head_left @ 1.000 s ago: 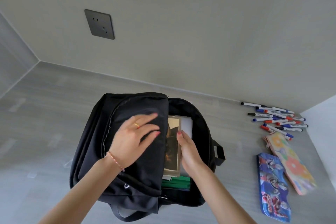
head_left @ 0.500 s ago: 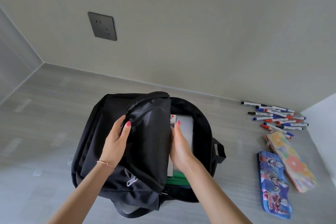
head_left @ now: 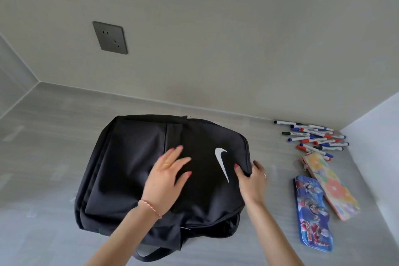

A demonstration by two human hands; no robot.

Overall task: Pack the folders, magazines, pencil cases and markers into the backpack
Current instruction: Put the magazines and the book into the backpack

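The black soft fabric backpack with a white swoosh logo (head_left: 164,170) lies flat on the grey wood-look floor (head_left: 43,136), in the middle of the view, and its front flap is laid down over the opening. The left hand (head_left: 166,179) rests flat on the flap, fingers straight and spread, and a ring is on one finger. The right hand (head_left: 252,179) grips the edge of the flap at the 3 o'clock side of the bag, thumb on top and fingers curled under the cloth.

I think the cloth is limp and light. It will fold and sag where nobody holds it, so the edge near the zipper is the good place to take it, with the other hand keeping the body of the bag down. What is inside cannot be seen now.

At 2 o'clock from the bag, near the wall, lies a loose heap of white markers with blue, red and black caps (head_left: 313,138). These are smooth and round, so they probably roll; better to gather them in a bunch. Just below them, at 3 o'clock, lie the flat floral pencil case (head_left: 330,185) and the blue cartoon pencil case (head_left: 313,214), partly overlapping. They look stiff and easy to pinch by an edge.

A dark grey wall socket (head_left: 110,38) sits on the plain beige wall (head_left: 237,39) at 11 o'clock.
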